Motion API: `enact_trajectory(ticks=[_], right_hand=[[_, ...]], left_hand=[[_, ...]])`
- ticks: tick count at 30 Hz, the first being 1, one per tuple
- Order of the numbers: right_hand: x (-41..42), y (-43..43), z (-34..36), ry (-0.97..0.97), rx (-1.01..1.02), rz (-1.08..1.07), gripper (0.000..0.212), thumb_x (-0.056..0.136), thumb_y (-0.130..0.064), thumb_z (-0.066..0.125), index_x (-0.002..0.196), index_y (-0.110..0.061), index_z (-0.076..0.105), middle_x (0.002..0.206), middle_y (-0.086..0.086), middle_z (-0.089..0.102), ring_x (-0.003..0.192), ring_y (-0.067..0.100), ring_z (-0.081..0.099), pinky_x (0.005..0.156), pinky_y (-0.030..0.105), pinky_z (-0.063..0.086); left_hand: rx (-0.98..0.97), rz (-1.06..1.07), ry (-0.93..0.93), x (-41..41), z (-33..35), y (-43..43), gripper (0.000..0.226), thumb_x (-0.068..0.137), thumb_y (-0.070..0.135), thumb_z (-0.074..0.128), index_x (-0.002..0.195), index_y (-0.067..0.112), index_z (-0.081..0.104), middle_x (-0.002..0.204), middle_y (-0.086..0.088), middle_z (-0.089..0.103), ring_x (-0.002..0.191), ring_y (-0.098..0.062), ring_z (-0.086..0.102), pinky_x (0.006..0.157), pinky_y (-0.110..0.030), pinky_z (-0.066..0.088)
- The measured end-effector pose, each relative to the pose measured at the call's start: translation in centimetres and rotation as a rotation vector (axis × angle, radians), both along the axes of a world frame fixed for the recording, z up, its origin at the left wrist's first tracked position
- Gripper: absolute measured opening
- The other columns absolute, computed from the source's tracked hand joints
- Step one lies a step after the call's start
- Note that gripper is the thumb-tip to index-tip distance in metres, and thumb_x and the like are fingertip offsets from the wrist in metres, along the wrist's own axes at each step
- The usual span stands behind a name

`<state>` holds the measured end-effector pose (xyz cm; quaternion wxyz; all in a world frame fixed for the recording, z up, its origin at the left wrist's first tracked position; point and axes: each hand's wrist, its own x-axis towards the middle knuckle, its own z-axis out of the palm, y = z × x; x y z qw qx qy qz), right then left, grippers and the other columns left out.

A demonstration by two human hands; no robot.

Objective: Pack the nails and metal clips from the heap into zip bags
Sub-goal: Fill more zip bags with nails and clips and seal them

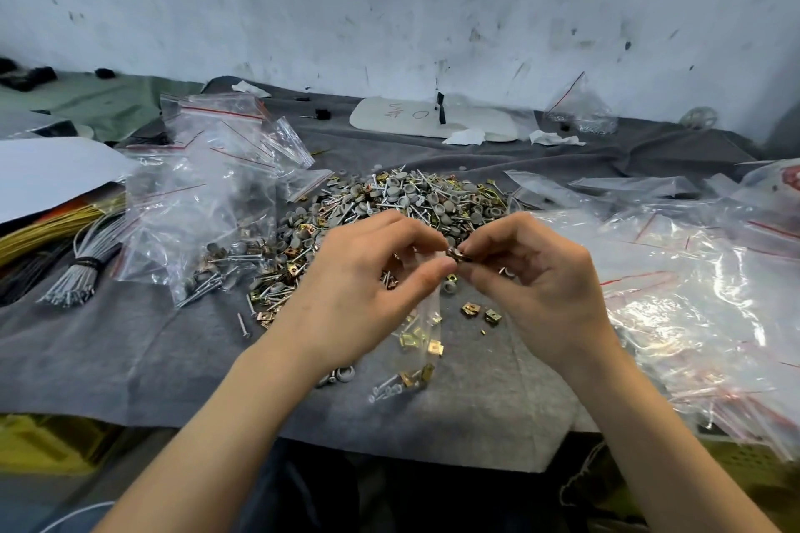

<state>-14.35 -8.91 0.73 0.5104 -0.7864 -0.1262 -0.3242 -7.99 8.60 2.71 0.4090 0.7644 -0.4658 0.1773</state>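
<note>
Head view, downward, near table (pixel 130 359)

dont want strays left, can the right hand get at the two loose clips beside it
Probably yes: the two loose clips lie uncovered on the grey cloth just beside the right hand. It pinches a clip over the zip bag, which must drop first.

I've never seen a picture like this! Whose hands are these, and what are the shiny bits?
No machine here, just a person's two hands. The camera sits on their head, so you look down as they do. The left hand holds a small zip bag with clips already inside. The right hand pinches a metal clip at the bag's top. Behind lies the heap of nails and clips on a grey cloth. On the right wait empty bags.
</note>
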Motion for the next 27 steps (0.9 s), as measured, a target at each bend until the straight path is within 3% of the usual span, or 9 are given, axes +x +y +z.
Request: enact_trajectory(ticks=[6, 17, 22, 27], right_hand=[[0.0, 0.2, 0.2, -0.008, 0.056, 0.100, 0.030, 0.074, -0.011, 0.076, 0.089, -0.035, 0.065, 0.089, -0.006, 0.069, 0.083, 0.013, 0.068, 0.076, 0.019, 0.053], [0.1, 0.4, 0.3, 0.066, 0.059, 0.081, 0.027, 0.073, -0.007, 0.077, 0.087, -0.027, 0.065, 0.088, -0.002, 0.070, 0.084, 0.014, 0.069, 0.077, 0.023, 0.054], [-0.4, 0.9, 0.9, 0.150, 0.013, 0.048, 0.022, 0.069, -0.025, 0.077, 0.090, -0.022, 0.067, 0.081, -0.005, 0.072, 0.074, 0.013, 0.071, 0.068, 0.022, 0.056], [-0.6, 0.9, 1.1, 0.244, 0.011, 0.015, 0.027, 0.066, -0.031, 0.076, 0.090, -0.020, 0.071, 0.078, -0.001, 0.072, 0.072, 0.014, 0.070, 0.064, 0.024, 0.056]], left_hand=[[-0.009, 0.009, 0.039, 0.1, -0.2, -0.2, 0.023, 0.086, 0.031, 0.065, 0.099, 0.014, 0.073, 0.087, 0.007, 0.066, 0.073, -0.006, 0.061, 0.070, -0.022, 0.050], [0.001, 0.006, 0.119, 0.2, -0.1, -0.1, 0.011, 0.089, 0.021, 0.067, 0.096, 0.014, 0.071, 0.088, 0.005, 0.068, 0.079, -0.010, 0.065, 0.072, -0.033, 0.054], [0.015, 0.036, 0.087, 0.0, -0.1, -0.5, 0.006, 0.085, 0.017, 0.072, 0.090, 0.013, 0.072, 0.082, 0.005, 0.068, 0.073, -0.009, 0.064, 0.069, -0.029, 0.053], [0.042, 0.025, 0.132, 0.0, 0.3, -0.2, 0.008, 0.083, 0.020, 0.073, 0.086, 0.013, 0.072, 0.078, 0.009, 0.066, 0.071, -0.005, 0.062, 0.067, -0.020, 0.051]])
